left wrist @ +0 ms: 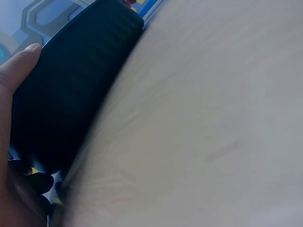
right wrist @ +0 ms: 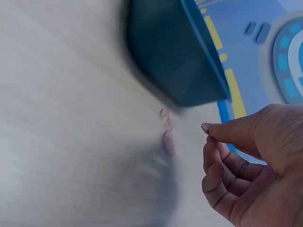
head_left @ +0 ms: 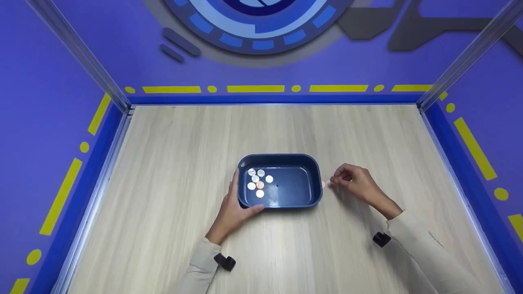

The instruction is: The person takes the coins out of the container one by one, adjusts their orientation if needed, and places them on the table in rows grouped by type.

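Note:
A dark blue tray (head_left: 294, 204) rests on the table, with several silver and copper coins (head_left: 260, 193) lying flat in its left half. My left hand (head_left: 233, 210) grips the tray's left end, thumb along the front wall, fingers along the left side; the left wrist view shows the thumb against the tray's wall (left wrist: 71, 90). Just right of the tray, my right hand (head_left: 357, 183) pinches a coin (right wrist: 206, 127) between thumb and index finger, above the table. Below it, a few copper coins (right wrist: 168, 143) lie in a line on the table beside the tray's right end.
A pale wood-grain table (head_left: 179, 163) lies under everything. Blue panels with yellow dashes (head_left: 255, 88) stand at the back and both sides, joined by metal corner posts (head_left: 461, 57). Each wrist carries a small black camera (head_left: 381, 239).

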A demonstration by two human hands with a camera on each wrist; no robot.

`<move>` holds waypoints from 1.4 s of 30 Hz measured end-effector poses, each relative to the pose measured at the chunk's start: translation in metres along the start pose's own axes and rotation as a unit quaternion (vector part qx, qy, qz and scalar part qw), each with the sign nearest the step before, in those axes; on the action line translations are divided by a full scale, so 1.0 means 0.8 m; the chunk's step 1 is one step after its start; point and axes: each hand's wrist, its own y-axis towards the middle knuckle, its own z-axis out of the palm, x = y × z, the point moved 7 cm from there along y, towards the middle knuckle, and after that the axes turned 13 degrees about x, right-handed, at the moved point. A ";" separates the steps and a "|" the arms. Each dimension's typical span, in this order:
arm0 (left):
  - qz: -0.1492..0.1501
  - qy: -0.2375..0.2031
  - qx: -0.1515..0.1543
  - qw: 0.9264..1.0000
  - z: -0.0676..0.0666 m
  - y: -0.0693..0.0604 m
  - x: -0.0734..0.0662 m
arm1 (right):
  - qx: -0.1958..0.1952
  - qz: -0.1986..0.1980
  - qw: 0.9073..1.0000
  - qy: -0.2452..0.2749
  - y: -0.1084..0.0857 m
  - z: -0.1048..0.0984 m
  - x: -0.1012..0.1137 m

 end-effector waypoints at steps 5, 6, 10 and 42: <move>0.003 -0.005 0.002 1.000 -0.001 0.001 0.001 | 0.006 0.029 0.999 0.013 -0.004 0.003 -0.029; 0.005 -0.005 0.002 1.000 -0.001 0.001 0.001 | 0.008 0.034 0.999 0.016 -0.005 0.004 -0.034; 0.006 -0.007 0.003 1.000 -0.002 0.002 0.001 | 0.012 0.047 0.999 0.024 -0.007 0.007 -0.046; -0.004 -0.009 -0.003 1.000 -0.002 0.001 -0.003 | 0.006 0.022 0.999 -0.038 -0.004 0.014 -0.042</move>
